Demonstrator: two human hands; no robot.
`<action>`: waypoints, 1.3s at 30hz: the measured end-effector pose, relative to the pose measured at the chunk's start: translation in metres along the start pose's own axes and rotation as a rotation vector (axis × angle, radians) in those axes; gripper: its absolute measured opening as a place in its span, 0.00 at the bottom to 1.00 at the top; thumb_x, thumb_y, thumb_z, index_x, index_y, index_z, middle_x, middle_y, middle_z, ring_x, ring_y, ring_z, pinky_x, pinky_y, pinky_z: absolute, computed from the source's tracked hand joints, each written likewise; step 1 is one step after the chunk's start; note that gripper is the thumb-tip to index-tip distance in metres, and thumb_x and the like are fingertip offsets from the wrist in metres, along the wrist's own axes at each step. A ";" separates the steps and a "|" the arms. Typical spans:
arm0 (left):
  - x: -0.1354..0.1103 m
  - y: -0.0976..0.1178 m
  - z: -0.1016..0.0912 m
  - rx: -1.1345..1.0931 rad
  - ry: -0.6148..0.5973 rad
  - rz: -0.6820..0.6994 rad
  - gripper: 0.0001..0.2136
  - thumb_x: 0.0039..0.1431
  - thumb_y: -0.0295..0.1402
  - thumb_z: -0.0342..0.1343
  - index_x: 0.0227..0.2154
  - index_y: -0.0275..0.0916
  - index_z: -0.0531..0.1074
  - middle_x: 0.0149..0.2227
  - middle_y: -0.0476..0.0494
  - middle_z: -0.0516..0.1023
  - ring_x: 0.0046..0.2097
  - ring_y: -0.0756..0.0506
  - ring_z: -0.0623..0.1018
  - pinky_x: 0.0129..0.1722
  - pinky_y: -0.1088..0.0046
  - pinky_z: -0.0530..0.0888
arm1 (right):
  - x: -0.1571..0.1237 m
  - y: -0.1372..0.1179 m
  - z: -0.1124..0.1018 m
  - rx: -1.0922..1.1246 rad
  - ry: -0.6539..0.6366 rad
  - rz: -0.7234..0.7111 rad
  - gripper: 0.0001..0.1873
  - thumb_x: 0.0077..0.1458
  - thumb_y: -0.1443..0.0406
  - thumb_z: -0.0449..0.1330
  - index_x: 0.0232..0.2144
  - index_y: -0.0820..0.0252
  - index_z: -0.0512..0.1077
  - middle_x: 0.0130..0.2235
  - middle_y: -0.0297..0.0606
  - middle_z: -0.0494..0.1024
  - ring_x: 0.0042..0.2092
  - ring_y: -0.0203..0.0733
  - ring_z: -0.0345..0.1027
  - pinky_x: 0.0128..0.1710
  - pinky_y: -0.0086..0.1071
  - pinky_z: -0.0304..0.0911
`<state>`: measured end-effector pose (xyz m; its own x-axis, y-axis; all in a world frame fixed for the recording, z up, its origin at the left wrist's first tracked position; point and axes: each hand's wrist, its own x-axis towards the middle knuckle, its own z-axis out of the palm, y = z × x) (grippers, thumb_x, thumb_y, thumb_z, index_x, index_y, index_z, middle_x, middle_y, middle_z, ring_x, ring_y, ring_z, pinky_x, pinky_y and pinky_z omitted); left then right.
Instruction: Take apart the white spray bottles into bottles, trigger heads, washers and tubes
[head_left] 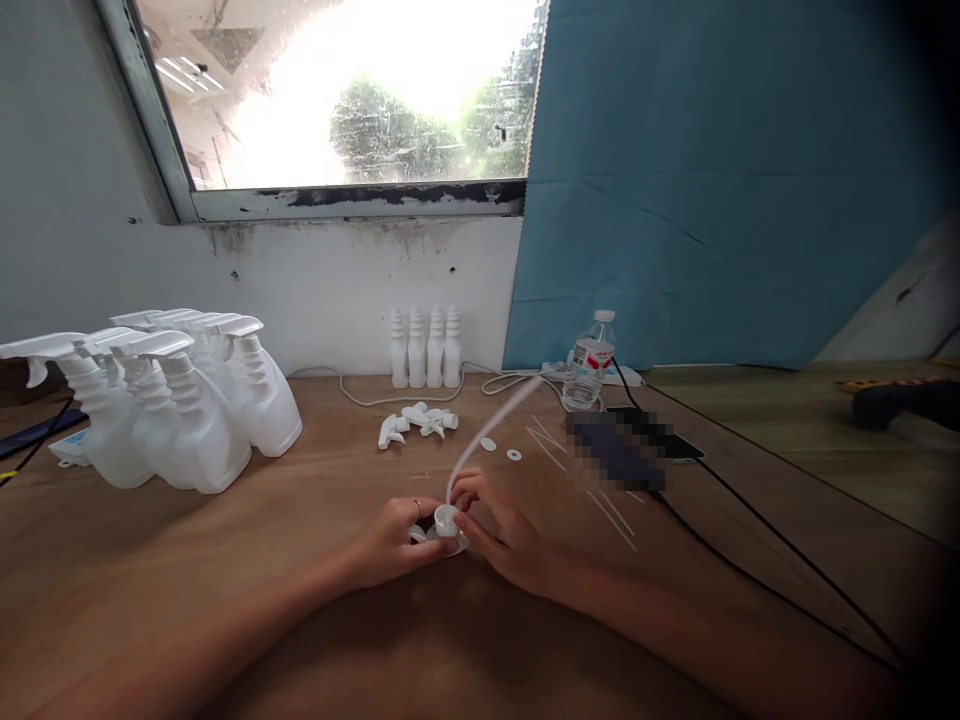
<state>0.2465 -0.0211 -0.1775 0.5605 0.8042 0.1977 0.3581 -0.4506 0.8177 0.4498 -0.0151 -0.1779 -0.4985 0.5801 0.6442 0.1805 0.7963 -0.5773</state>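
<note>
Low over the table, my left hand is closed around a white trigger spray head turned with its round collar up. A long translucent dip tube rises out of the collar and leans to the right. My right hand is on the other side, its thumb against the collar and its curled fingers beside the tube's lower end. Part of the spray head is covered by my fingers. Beyond my hands lie several small white trigger pieces, a white disc and a white ring.
Large white spray bottles stand at the left. Several small white bottles line the wall. A clear water bottle stands at the back right, near a phone and black cables. Thin tubes lie right of my hands.
</note>
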 end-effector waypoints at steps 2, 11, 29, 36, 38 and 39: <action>0.001 -0.002 -0.002 -0.140 0.027 -0.093 0.17 0.57 0.45 0.57 0.37 0.33 0.73 0.30 0.48 0.70 0.30 0.52 0.66 0.28 0.78 0.62 | -0.002 -0.001 -0.004 -0.073 0.035 -0.067 0.10 0.58 0.70 0.52 0.44 0.59 0.60 0.43 0.42 0.66 0.44 0.39 0.62 0.45 0.35 0.62; 0.000 -0.005 -0.006 -0.448 -0.019 -0.115 0.20 0.60 0.46 0.53 0.43 0.33 0.73 0.35 0.44 0.73 0.35 0.48 0.70 0.34 0.76 0.65 | -0.005 0.008 -0.006 -0.614 -0.159 -0.433 0.29 0.56 0.65 0.58 0.58 0.59 0.57 0.52 0.47 0.66 0.52 0.48 0.60 0.50 0.45 0.59; 0.048 -0.043 -0.047 -0.132 0.476 -0.143 0.24 0.58 0.53 0.49 0.29 0.33 0.74 0.23 0.45 0.72 0.22 0.51 0.69 0.21 0.77 0.64 | -0.027 0.023 -0.047 -0.690 -0.188 -0.461 0.20 0.60 0.66 0.52 0.53 0.67 0.61 0.52 0.53 0.71 0.51 0.48 0.67 0.47 0.43 0.63; 0.152 -0.094 -0.122 0.122 0.750 -0.254 0.15 0.57 0.37 0.57 0.44 0.32 0.71 0.37 0.42 0.75 0.34 0.47 0.75 0.35 0.70 0.73 | -0.025 0.021 -0.045 -0.665 -0.253 -0.449 0.20 0.61 0.64 0.52 0.54 0.66 0.61 0.50 0.51 0.73 0.48 0.47 0.68 0.46 0.42 0.62; 0.176 -0.103 -0.135 0.185 0.828 -0.297 0.16 0.60 0.36 0.56 0.48 0.33 0.68 0.46 0.39 0.73 0.43 0.44 0.75 0.42 0.64 0.74 | -0.024 0.019 -0.044 -0.651 -0.252 -0.450 0.19 0.61 0.64 0.51 0.53 0.66 0.60 0.49 0.51 0.73 0.47 0.47 0.68 0.45 0.41 0.61; 0.187 -0.106 -0.139 0.213 0.859 -0.314 0.16 0.61 0.36 0.55 0.50 0.34 0.67 0.49 0.38 0.71 0.46 0.43 0.74 0.45 0.61 0.73 | -0.024 0.019 -0.044 -0.642 -0.248 -0.447 0.19 0.61 0.65 0.51 0.53 0.65 0.60 0.49 0.51 0.73 0.47 0.46 0.67 0.45 0.41 0.61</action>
<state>0.2094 0.2306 -0.1523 -0.2975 0.8735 0.3854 0.5763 -0.1575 0.8019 0.5025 -0.0063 -0.1817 -0.7976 0.1894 0.5727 0.3328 0.9300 0.1559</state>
